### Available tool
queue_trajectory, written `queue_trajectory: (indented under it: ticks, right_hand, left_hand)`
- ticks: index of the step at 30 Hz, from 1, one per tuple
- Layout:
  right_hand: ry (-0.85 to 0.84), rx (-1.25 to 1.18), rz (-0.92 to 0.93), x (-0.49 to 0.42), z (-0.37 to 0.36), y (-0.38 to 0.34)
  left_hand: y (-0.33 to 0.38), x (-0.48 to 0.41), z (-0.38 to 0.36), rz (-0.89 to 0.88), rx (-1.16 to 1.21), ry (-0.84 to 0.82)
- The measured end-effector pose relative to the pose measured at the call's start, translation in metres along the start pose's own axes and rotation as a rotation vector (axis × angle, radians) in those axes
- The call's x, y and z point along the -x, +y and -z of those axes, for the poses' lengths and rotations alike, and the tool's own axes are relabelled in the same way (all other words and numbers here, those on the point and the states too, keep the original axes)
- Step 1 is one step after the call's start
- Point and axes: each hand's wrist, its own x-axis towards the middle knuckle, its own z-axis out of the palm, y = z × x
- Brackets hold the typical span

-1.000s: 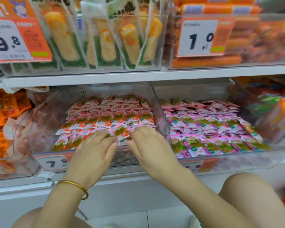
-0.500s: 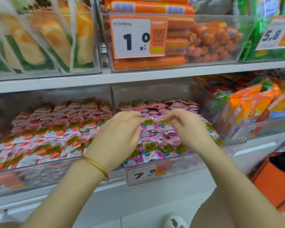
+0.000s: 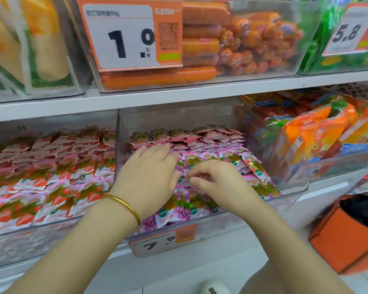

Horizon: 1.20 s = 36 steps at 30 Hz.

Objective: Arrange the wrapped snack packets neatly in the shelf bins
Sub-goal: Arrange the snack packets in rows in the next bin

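My left hand [image 3: 149, 172] lies with its fingers [image 3: 157, 148] straight and close together, flat on the purple packets [image 3: 232, 158] at the centre of the frame, the tips reaching toward the back rows. My right hand [image 3: 219, 183], just beside it, has its fingers [image 3: 200, 170] curled narrow, tips down among the same packets. I cannot tell whether they pinch one or only touch. A gold bangle [image 3: 125, 204] sits on the left wrist.

The purple packets fill the middle bin [image 3: 200, 115], a clear one on the lower shelf, lying in overlapping rows from front to back. A 7.9 price tag [image 3: 164, 240] hangs on its front, below centre. Against its left wall stands the left bin [image 3: 19, 245], packed with red-and-white packets [image 3: 51, 183] in similar rows. Right of centre, a third clear bin holds orange bags [image 3: 317, 132], piled loosely.

Above the upper shelf [image 3: 179, 96], at top centre, a clear bin of orange sausages [image 3: 200, 47] carries a 1.0 tag [image 3: 128, 35]. In the upper left, corn packs [image 3: 40, 39] stand upright in another clear bin. In the upper right, green packs [image 3: 319, 49] sit behind a 5.8 tag [image 3: 348, 30]. An orange box [image 3: 348, 236] rests at the lower right.
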Motion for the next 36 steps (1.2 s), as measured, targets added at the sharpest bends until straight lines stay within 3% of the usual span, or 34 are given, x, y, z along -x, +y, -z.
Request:
queue_trajectory:
  ticks: [6, 12, 16, 21, 24, 30, 36]
  right_hand:
    - [0.408, 0.182, -0.288, 0.012, 0.034, 0.045]
    - [0.139, 0.415, -0.536, 0.000, 0.033, 0.072]
    - [0.209, 0.509, -0.520, -0.005, 0.037, 0.076]
    - [0.580, 0.399, -0.410, 0.006, 0.061, 0.071]
    - [0.706, 0.265, -0.299, 0.021, 0.067, 0.064]
    - [0.742, 0.128, -0.278, 0.023, 0.066, 0.068]
    - [0.783, 0.029, -0.269, 0.027, 0.066, 0.074]
  left_hand:
    - [0.041, -0.046, -0.018, -0.139, 0.132, -0.099]
    - [0.053, -0.054, -0.027, -0.152, 0.158, -0.166]
    - [0.057, -0.063, -0.026, -0.154, 0.177, -0.160]
    - [0.079, -0.098, -0.025, -0.185, 0.180, -0.078]
    - [0.099, -0.122, -0.025, -0.206, 0.184, -0.049]
    - [0.118, -0.146, -0.052, -0.233, 0.095, -0.050]
    - [0.109, -0.160, -0.049, -0.303, 0.165, -0.002]
